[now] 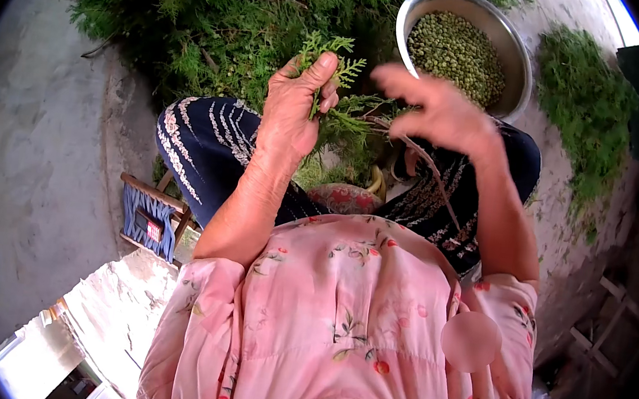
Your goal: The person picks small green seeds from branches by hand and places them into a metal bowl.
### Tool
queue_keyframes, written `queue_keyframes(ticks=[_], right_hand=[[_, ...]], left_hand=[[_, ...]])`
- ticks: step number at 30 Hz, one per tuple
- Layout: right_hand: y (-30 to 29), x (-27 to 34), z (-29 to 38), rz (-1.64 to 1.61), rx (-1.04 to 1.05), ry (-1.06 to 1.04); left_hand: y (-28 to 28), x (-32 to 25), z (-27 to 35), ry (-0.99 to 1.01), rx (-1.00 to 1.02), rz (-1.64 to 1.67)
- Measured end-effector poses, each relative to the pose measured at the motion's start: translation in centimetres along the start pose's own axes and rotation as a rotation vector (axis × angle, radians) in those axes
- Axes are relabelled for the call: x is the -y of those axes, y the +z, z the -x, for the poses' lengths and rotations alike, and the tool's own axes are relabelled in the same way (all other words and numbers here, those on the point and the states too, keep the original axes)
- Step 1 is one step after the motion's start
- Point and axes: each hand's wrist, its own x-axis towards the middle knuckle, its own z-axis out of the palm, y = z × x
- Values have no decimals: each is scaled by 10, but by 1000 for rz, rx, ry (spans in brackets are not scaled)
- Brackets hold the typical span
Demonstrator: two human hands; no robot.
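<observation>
My left hand [300, 104] grips a small green conifer sprig [349, 73], its flat scaly tips sticking out past the thumb and fingers. To the right, my right hand [440, 110] is blurred, its fingers spread and nothing visible between them. It hovers just in front of a metal bowl [520, 74] holding many small round green cones or berries [454, 53]. Beneath the right hand, a bare brown branch stem [434, 168] slants across my right leg, with green foliage [351, 124] at its upper end between the knees.
A large heap of cut conifer branches [221, 25] spreads beyond my knees. More loose greenery [586, 110] lies on the floor at right. A small wooden stool [151, 217] with a blue woven seat stands at left, a dark device [148, 227] on it.
</observation>
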Motion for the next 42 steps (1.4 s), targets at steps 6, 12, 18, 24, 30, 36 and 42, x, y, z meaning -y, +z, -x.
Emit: queue_keyframes(ticks=[6, 12, 18, 24, 30, 36, 42], right_hand=[[42, -36, -2, 652, 90, -180], [31, -29, -6, -306, -4, 396], [42, -28, -2, -781, -142, 221], [53, -29, -5, -940, -132, 203], [68, -35, -4, -885, -85, 186], [73, -33, -6, -885, -130, 181], [73, -34, -7, -736, -188, 176]], left_hand=[[21, 3, -13, 9, 159, -147], [17, -14, -6, 434, 3, -348], [-38, 5, 3, 295, -179, -282], [-45, 31, -3, 172, -146, -265], [-36, 26, -10, 163, -1, -305], [-15, 31, 0, 367, 218, -970], [-22, 60, 7, 513, 128, -832]])
